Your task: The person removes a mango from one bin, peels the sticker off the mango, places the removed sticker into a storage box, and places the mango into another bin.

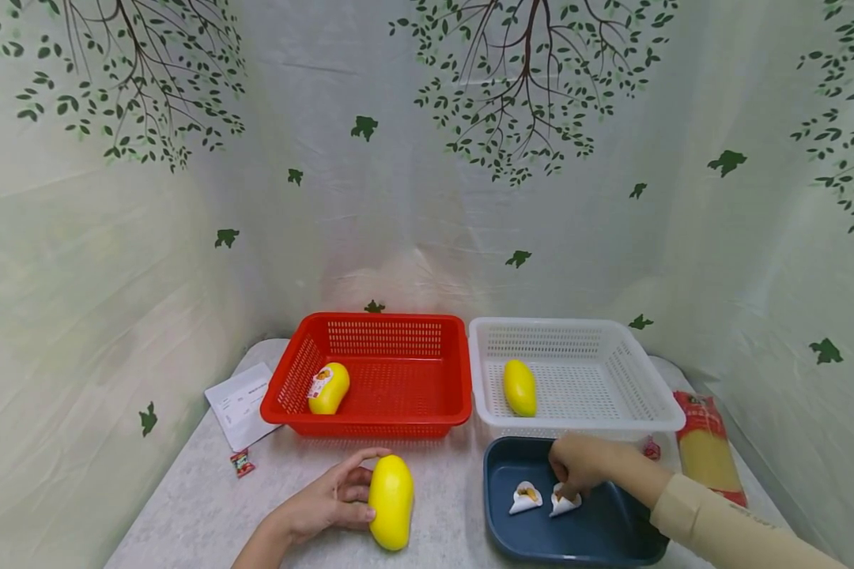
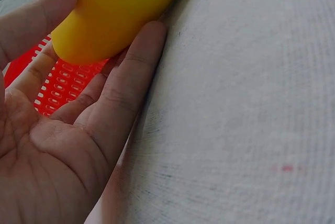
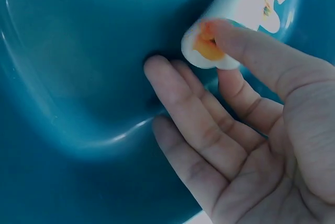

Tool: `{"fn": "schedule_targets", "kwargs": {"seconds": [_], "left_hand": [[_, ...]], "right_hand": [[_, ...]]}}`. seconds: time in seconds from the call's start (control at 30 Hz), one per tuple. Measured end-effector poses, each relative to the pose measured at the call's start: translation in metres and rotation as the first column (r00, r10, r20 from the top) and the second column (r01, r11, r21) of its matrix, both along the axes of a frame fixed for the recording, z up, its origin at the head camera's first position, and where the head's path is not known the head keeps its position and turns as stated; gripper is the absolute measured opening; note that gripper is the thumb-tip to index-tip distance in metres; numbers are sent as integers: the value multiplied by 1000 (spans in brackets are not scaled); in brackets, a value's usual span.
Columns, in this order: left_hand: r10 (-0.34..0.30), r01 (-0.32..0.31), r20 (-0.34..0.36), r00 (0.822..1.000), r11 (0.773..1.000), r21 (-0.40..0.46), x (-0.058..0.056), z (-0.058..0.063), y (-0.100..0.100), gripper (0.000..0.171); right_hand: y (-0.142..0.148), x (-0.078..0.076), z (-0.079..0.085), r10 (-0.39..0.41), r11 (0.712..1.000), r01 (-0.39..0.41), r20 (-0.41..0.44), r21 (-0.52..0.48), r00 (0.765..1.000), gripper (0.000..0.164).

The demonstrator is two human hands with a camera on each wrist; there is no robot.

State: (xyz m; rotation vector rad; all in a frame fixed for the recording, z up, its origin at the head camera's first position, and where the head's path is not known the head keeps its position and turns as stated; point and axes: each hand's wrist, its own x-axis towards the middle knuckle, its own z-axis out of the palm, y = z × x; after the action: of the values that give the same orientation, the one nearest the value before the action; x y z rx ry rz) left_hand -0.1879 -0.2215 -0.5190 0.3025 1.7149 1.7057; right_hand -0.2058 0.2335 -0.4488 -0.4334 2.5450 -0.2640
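Observation:
On the near table, my left hand (image 1: 330, 499) grips a yellow mango (image 1: 391, 503) from its left side, thumb and fingers around it. The left wrist view shows the rounded end of the mango (image 2: 115, 14) between thumb and fingers. Inside the dark blue tray (image 1: 494, 506), my right hand (image 1: 582, 464) pinches a small white rolled cone with an orange middle (image 1: 564, 503). Thumb and a finger meet at its rim, and the other fingers spread over the tray floor in the right wrist view. A second white rolled cone (image 1: 525, 498) lies to its left.
A red basket (image 1: 398, 431) holds a labelled yellow mango (image 1: 334, 387). Beside it, a white basket (image 1: 583, 423) holds another yellow mango (image 1: 519, 387). Paper (image 1: 238, 403) and a small red packet (image 1: 242, 463) lie left; a red-and-yellow bag (image 1: 712, 450) lies right.

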Motion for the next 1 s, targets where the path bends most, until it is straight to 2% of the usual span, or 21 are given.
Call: {"fn": "schedule_targets", "kwargs": {"seconds": [0.17, 0.37, 0.6, 0.83, 0.97, 1.0], "left_hand": [[-2, 2, 0, 1000, 1000, 1, 0, 0, 0, 84], [0, 0, 0, 1000, 1000, -11, -1, 0, 1, 84], [5, -5, -4, 1000, 1000, -31, -1, 1, 1, 84], [13, -13, -2, 1000, 999, -34, 0, 2, 1, 84], [13, -13, 2, 1000, 999, -35, 0, 1, 1, 84], [14, -14, 5, 1000, 999, -36, 1, 1, 1, 84]], "right_hand": [[-2, 2, -6, 19, 999, -17, -55, 32, 998, 36], [-3, 3, -11, 77, 995, -70, -96, 73, 992, 39], [-9, 6, -8, 88, 984, -61, -155, 168, 984, 41], [-12, 7, -7, 160, 961, -100, -227, 256, 961, 40], [-12, 8, -6, 189, 957, -116, -268, 267, 945, 40], [-12, 9, -6, 181, 959, -110, -265, 261, 947, 40]]}}
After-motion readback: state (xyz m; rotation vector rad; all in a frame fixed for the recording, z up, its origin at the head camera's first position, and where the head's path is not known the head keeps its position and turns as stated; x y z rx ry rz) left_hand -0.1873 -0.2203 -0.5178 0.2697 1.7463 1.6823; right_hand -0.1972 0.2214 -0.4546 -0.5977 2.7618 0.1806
